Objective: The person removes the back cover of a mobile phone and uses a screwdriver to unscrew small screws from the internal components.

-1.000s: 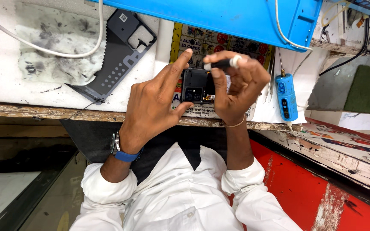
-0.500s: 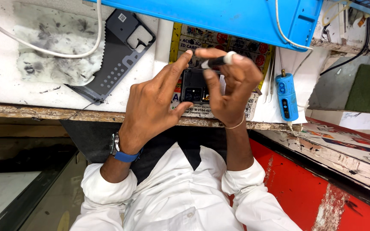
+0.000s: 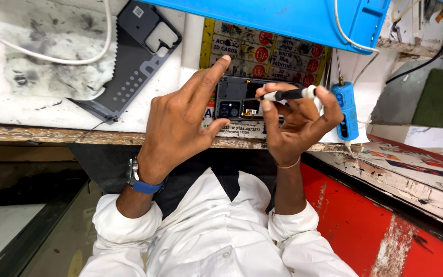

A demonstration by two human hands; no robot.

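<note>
**Screwdriver at an opened phone on the bench**

The left hand (image 3: 178,125) braces the opened phone (image 3: 242,97) between forefinger and thumb, its grip shut on the body's left end. The right hand (image 3: 296,123) pinches a small screwdriver (image 3: 285,94), tip over the phone's middle. The phone lies near the bench (image 3: 6,110) edge. Far left lies a grey back cover (image 3: 129,64); right, a blue cylindrical tool (image 3: 345,110).

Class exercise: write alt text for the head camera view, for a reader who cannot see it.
Seen from above, a person's left hand steadies an opened dark phone on a worn white workbench, while the right hand holds a small black-handled screwdriver with its tip over the phone. A detached grey back cover lies to the left and a blue cylindrical tool to the right.
</note>
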